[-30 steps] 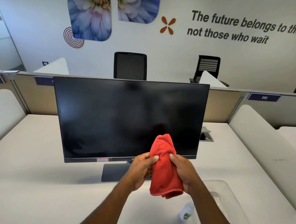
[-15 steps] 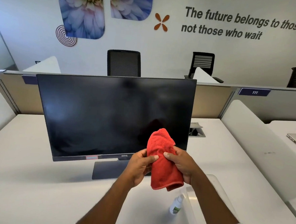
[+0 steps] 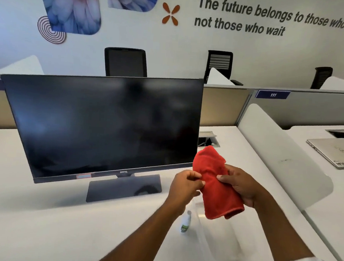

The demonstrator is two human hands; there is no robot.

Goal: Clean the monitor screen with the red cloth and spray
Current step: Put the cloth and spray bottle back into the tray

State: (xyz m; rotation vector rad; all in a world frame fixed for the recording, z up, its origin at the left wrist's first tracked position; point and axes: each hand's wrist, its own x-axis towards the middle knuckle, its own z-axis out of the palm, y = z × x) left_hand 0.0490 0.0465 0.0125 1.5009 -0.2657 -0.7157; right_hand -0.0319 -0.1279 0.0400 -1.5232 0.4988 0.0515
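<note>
Head view: cloth is bunched between both hands. The right hand has its fingers clamped round the middle; the left hand has its fingers curled, pinching the left edge. Spray stands on the desk just below the left fingers, blurred, label unreadable. Half a second ago the cloth overlapped the monitor screen; now it sits right of its corner.

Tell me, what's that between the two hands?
The red cloth, bunched up. The right hand grips it from one side and the left hand pinches its other edge. The head view shows it.
</note>
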